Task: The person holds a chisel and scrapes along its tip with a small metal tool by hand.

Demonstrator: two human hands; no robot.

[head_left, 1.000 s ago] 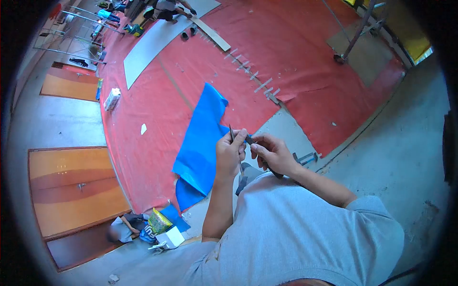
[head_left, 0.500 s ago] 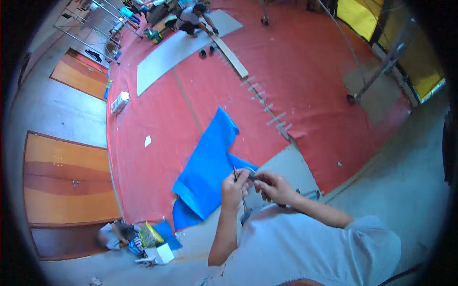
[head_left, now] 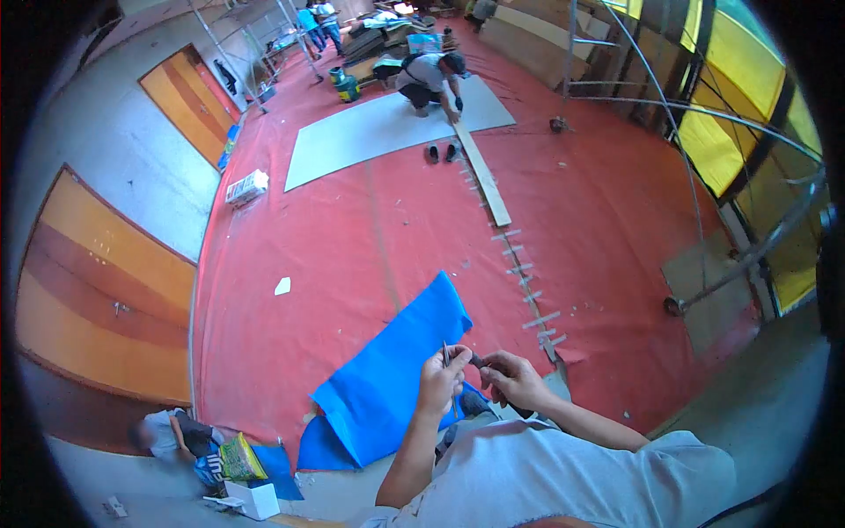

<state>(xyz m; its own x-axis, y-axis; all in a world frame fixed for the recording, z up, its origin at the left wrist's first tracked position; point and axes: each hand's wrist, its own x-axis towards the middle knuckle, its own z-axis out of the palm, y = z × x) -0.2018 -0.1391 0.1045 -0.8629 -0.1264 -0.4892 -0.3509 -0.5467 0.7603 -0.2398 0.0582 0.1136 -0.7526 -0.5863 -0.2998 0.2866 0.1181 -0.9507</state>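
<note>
Raised in front of my chest, my left hand [head_left: 443, 378] pinches a thin pointed tool [head_left: 446, 354] that sticks up past the fingers. Close to its right, my right hand [head_left: 513, 381] is closed round a dark slim object [head_left: 478, 361], whose end reaches the left fingertips. What exactly the dark object is cannot be made out. Beneath and left of my hands, a blue sheet [head_left: 387, 387] lies folded on the red floor covering [head_left: 343, 255].
A person [head_left: 427, 79] crouches on a large pale board [head_left: 352, 132], touching a long narrow plank [head_left: 482, 172]. Scaffolding [head_left: 757, 255] on wheels stands right. Another person [head_left: 167, 436] sits lower left beside a yellow-green bag [head_left: 239, 459]. Taped strips [head_left: 528, 290] cross a floor seam.
The view has tilted up, so the far room shows more and my hands sit lower in the frame. Both hands stay close together, still holding their objects.
</note>
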